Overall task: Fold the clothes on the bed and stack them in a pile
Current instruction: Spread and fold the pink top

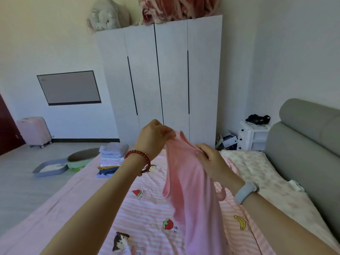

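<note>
Bedroom with white wardrobe (160, 80) behind a pink cartoon-print bed (147, 208). At far left on the bed, a pile of folded clothes (111, 161) is already stacked. Mid-air at centre, a pink garment (191, 190) is held unfolded, its top edge pinched by the left hand (152, 137) and right hand (207, 157). Nothing blocks the pile.

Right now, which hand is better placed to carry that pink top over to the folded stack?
The left hand, probably. It pinches the pink top on the side nearer the folded pile; the right hand grips it farther away.
</note>
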